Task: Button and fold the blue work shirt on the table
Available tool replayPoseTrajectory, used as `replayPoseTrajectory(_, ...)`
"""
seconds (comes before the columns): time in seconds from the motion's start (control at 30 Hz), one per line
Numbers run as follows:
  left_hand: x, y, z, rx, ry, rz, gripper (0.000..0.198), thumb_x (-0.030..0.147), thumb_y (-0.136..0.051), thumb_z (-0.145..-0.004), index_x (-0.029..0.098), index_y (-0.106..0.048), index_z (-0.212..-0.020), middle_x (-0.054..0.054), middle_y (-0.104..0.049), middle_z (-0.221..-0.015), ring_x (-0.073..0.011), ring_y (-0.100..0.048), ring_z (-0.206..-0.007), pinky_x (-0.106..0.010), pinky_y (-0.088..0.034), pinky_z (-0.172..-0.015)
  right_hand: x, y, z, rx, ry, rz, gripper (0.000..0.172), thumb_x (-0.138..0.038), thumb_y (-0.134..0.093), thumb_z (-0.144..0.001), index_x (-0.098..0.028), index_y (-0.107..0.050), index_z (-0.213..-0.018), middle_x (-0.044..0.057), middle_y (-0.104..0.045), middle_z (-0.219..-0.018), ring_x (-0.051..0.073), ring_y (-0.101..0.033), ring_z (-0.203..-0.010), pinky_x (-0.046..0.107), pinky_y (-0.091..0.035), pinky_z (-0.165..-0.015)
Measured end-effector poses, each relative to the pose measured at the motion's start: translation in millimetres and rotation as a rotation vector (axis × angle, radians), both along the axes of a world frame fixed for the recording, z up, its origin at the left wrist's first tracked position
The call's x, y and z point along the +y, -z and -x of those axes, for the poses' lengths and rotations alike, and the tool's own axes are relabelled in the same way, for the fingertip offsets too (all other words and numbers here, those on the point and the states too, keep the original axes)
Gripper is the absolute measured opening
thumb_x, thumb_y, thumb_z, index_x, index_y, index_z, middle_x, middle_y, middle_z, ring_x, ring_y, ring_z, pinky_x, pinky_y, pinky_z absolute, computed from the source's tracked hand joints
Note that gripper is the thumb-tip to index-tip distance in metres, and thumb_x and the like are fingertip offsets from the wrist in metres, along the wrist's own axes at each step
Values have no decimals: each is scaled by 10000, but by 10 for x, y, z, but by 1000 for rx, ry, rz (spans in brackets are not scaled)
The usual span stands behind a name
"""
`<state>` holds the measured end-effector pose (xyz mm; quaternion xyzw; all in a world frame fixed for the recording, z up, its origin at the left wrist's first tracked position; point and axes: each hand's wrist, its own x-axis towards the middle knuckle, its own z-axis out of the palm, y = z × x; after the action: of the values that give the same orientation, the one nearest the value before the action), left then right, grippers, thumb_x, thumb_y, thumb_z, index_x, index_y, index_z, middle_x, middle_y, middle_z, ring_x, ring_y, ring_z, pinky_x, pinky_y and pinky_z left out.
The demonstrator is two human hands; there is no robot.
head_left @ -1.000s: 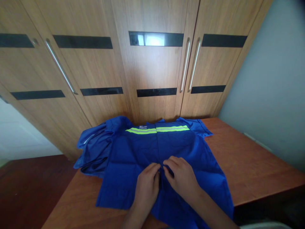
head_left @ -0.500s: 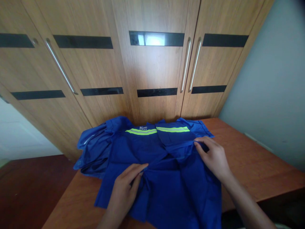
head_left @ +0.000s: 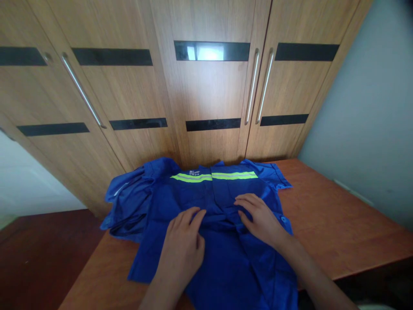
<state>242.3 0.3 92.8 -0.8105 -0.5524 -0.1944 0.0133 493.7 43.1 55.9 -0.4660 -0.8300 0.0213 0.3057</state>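
A blue work jacket lies spread on the wooden table, wrinkled across its middle. Yellow-green reflective stripes with a grey band run across its chest, and small white lettering sits above the left stripe. My left hand is over the jacket's left-centre, fingers bent and apart, with no cloth visibly pinched. To its right, my right hand hovers at or rests on the fabric, thumb and fingers apart; whether the fingertips touch it I cannot tell. A button shows near the jacket's right edge.
Crumpled blue cloth lies against the jacket's left side. The brown table extends to the right, up to a pale wall. Behind stands a wooden wardrobe with metal handles. Dark red floor shows at left.
Both hands have let go of the pinched jacket cloth. My right hand has moved left toward the middle, my left slightly right. The raised fold has dropped flatter.
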Motion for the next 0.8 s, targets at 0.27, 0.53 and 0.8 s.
replayPoseTrajectory(0.27, 248, 153, -489, 17, 116, 88, 259, 235, -554, -846, 230, -597, -1102, -64, -632, -1117, -251, -567, -1043, -396, -430, -921, 136, 75, 233, 10, 26, 152, 229, -157, -674, -741, -205, -594, -950, 36, -642, -941, 216, -576, -961, 357, -420, -874)
replayPoseTrajectory(0.53, 499, 469, -489, 76, 129, 177, 162, 213, -495, -884, 251, -622, -977, -21, -663, -915, -206, -649, -839, -296, -472, -727, 222, 160, 193, 23, -14, 301, 136, -142, -607, -779, -210, -717, -822, 22, -693, -797, 172, -635, -772, 260, -435, -732)
replayPoseTrajectory(0.8, 627, 455, -455, -142, 211, 174, 340, 88, -426, -855, 262, -660, -1031, -21, -651, -921, -179, -648, -870, -264, -478, -770, 196, 132, 262, 235, -33, 248, 171, -91, -585, -751, -195, -714, -792, 14, -703, -767, 160, -648, -763, 237, -456, -715)
